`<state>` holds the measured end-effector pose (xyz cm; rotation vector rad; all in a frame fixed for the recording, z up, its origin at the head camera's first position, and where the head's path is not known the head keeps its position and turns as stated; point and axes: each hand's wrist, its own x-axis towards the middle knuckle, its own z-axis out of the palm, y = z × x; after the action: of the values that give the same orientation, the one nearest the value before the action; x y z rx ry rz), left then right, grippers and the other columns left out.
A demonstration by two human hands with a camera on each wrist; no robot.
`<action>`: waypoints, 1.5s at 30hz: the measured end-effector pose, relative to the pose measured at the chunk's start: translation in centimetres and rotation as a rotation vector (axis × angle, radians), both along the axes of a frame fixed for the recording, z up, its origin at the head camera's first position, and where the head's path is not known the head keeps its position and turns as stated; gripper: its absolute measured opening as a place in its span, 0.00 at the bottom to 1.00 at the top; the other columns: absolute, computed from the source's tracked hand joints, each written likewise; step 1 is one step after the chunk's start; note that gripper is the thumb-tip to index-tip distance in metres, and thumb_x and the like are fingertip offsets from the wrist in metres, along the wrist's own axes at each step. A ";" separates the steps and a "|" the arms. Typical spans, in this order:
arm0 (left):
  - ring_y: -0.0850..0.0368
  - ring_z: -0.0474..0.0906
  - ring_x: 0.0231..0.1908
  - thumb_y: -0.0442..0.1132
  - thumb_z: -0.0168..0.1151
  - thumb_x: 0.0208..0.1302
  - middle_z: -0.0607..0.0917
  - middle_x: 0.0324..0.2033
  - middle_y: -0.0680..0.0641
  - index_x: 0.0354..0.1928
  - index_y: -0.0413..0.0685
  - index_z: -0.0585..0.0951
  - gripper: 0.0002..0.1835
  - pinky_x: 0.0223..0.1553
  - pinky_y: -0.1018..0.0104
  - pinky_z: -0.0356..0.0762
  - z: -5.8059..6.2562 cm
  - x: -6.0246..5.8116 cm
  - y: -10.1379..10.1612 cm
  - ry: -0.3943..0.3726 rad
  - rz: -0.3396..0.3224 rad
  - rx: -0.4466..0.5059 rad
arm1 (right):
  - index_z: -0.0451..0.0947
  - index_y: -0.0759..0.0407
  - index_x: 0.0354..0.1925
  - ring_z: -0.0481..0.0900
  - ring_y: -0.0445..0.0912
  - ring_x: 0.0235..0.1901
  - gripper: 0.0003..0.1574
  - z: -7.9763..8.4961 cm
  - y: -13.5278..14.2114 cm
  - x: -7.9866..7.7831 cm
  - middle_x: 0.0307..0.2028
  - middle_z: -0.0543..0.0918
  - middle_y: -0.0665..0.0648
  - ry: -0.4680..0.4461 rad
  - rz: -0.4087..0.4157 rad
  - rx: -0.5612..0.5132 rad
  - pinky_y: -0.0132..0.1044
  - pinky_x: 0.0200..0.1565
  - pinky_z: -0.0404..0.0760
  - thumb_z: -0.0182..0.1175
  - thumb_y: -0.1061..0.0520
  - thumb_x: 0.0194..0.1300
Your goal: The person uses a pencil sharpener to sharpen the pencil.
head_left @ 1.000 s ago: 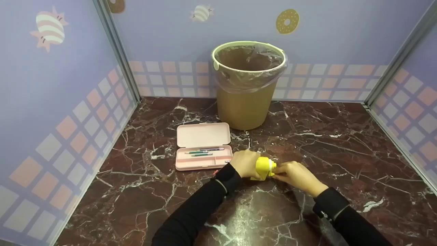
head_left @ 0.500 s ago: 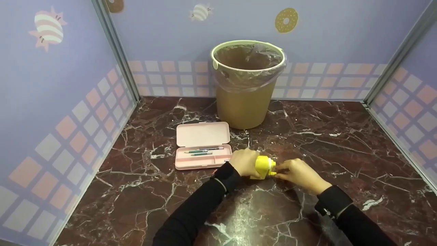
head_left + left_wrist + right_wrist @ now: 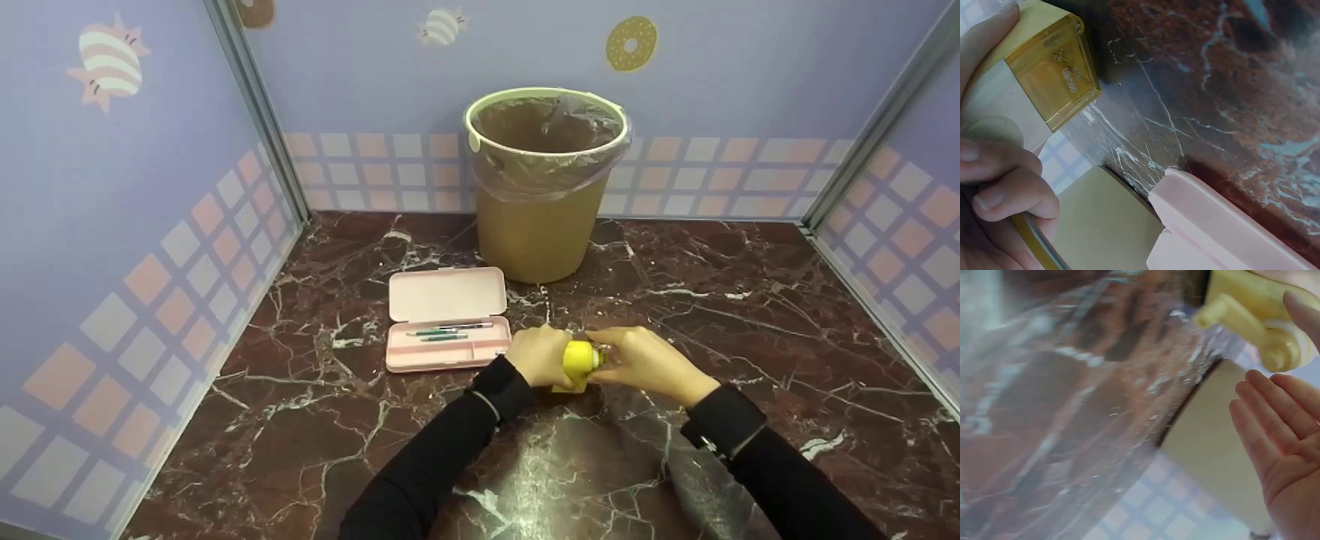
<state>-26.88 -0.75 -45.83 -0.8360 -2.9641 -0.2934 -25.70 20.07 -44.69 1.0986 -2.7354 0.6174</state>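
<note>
My left hand (image 3: 540,356) grips a yellow crank pencil sharpener (image 3: 577,361), with the thumb laid along one side. A clear amber shavings drawer (image 3: 1060,70) shows in the left wrist view. Beneath the curled fingers there, a thin yellow and grey rod (image 3: 1037,242) sticks out, like a pencil. On the sharpener's other end is the crank (image 3: 1238,323), its handle pointing away from the right hand. My right hand (image 3: 651,364) is right at that end, the thumb overlapping the crank's hub and the other fingers (image 3: 1266,405) fairly straight.
A pink pencil case (image 3: 431,358) lies with its lid up left of the hands, several pencils (image 3: 446,334) inside. Behind stands a tan waste bin (image 3: 536,232) lined with a clear bag. Patterned panels (image 3: 420,82) wall in the dark marble table (image 3: 315,450).
My right hand has come from below the crank handle up and left to the sharpener's end, its fingers spreading apart. The left hand keeps its grip in the same place.
</note>
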 end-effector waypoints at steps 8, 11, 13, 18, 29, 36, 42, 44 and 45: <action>0.52 0.88 0.35 0.62 0.80 0.41 0.91 0.34 0.51 0.38 0.52 0.85 0.28 0.35 0.58 0.86 -0.1 -0.1 0.2 -0.012 0.002 0.004 | 0.85 0.64 0.52 0.90 0.51 0.41 0.29 1.1 -1.4 -0.3 0.46 0.91 0.60 -0.011 0.026 0.055 0.45 0.44 0.87 0.78 0.53 0.53; 0.52 0.88 0.36 0.63 0.80 0.41 0.91 0.36 0.51 0.41 0.51 0.85 0.30 0.37 0.58 0.86 0.2 -0.1 0.0 -0.026 -0.006 -0.016 | 0.86 0.62 0.51 0.89 0.49 0.38 0.28 1.2 -1.6 -0.3 0.44 0.92 0.59 -0.023 0.019 0.052 0.43 0.41 0.86 0.78 0.52 0.53; 0.51 0.88 0.39 0.63 0.80 0.41 0.91 0.39 0.50 0.48 0.51 0.84 0.34 0.40 0.58 0.87 0.4 -0.1 -0.2 -0.053 -0.021 -0.015 | 0.86 0.61 0.49 0.88 0.48 0.36 0.26 1.2 -1.7 -0.4 0.42 0.92 0.58 -0.023 0.017 0.053 0.41 0.39 0.86 0.78 0.52 0.53; 0.47 0.87 0.51 0.58 0.83 0.42 0.88 0.55 0.43 0.77 0.52 0.62 0.60 0.52 0.55 0.85 0.7 0.0 -1.1 -0.140 -0.064 0.077 | 0.87 0.60 0.47 0.84 0.43 0.31 0.23 1.3 -1.9 -0.4 0.38 0.92 0.56 -0.017 0.018 0.065 0.36 0.35 0.82 0.77 0.53 0.53; 0.43 0.79 0.64 0.46 0.82 0.48 0.75 0.71 0.40 0.80 0.53 0.57 0.58 0.65 0.48 0.78 0.8 0.9 -5.7 -0.183 -0.088 0.236 | 0.86 0.60 0.51 0.88 0.47 0.36 0.27 1.3 -2.1 -0.4 0.41 0.92 0.57 -0.042 0.014 0.090 0.41 0.39 0.85 0.78 0.51 0.54; 0.49 0.87 0.48 0.41 0.78 0.54 0.90 0.50 0.45 0.57 0.46 0.83 0.26 0.55 0.54 0.84 0.1 0.8 -8.0 -0.048 -0.119 0.324 | 0.86 0.59 0.52 0.89 0.47 0.37 0.28 1.4 -2.0 -0.5 0.42 0.92 0.57 -0.059 0.003 0.082 0.42 0.40 0.85 0.78 0.50 0.54; 0.53 0.88 0.36 0.36 0.74 0.57 0.92 0.38 0.47 0.41 0.46 0.89 0.09 0.42 0.60 0.86 -0.5 0.7 -9.6 0.048 -0.132 0.402 | 0.86 0.61 0.52 0.89 0.48 0.38 0.28 1.3 -2.1 -0.5 0.44 0.92 0.58 -0.064 0.000 0.087 0.43 0.41 0.86 0.78 0.50 0.54; 0.53 0.88 0.33 0.36 0.74 0.57 0.92 0.36 0.47 0.39 0.45 0.89 0.07 0.40 0.61 0.86 -0.7 0.6 -9.9 0.060 -0.128 0.426 | 0.86 0.61 0.52 0.89 0.49 0.39 0.28 1.3 -2.1 -0.4 0.44 0.92 0.59 -0.065 -0.003 0.087 0.43 0.42 0.86 0.78 0.50 0.54; 0.53 0.89 0.32 0.36 0.74 0.57 0.92 0.35 0.47 0.38 0.45 0.90 0.06 0.39 0.61 0.86 -0.7 0.6 -10.1 0.059 -0.125 0.438 | 0.86 0.60 0.52 0.89 0.49 0.39 0.28 1.3 -2.1 -0.4 0.44 0.92 0.59 -0.065 -0.002 0.087 0.43 0.42 0.86 0.78 0.50 0.54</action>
<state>-26.27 -10.83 -46.58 -0.9439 -2.6381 -0.8672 -26.15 17.94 -43.43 1.1125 -2.8440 0.5476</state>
